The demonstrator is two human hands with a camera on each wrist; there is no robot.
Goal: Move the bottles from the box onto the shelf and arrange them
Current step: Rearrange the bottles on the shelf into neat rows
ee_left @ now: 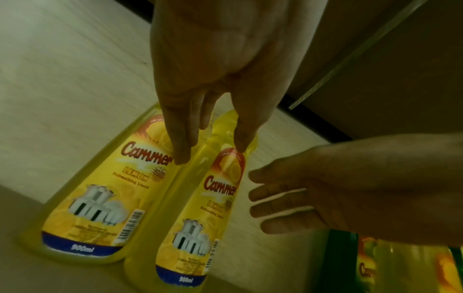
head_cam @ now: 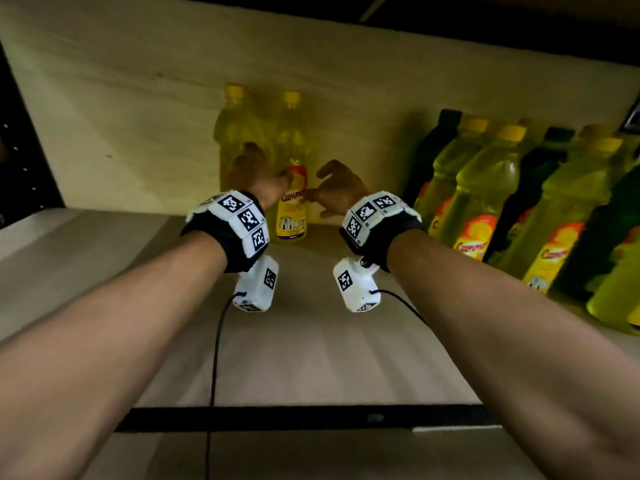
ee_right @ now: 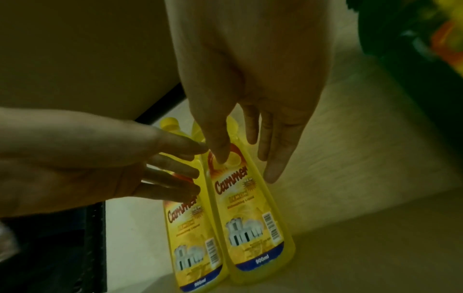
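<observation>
Two yellow plastic Cammer lemon bottles (ee_left: 82,200) (ee_left: 200,214) are standing side by side at the back of the pale wooden shelf (head_cam: 311,341), both hands' fingers loosely extended: left hand (head_cam: 256,174) brushing their necks, right hand (head_cam: 341,188) hovering just beside them.

Behind, a pale wooden back panel (head_cam: 121,109) with faint grain. At far left, a black upright (head_cam: 20,161) with a column of small holes. Along the near edge, a black strip (head_cam: 277,417) with a small pale tag (head_cam: 375,417). On each wrist, a black band with white square-patterned tiles (head_cam: 242,216) (head_cam: 374,213); beneath, white camera housings (head_cam: 258,285) (head_cam: 356,285), each with a black cable (head_cam: 216,358) trailing.
</observation>
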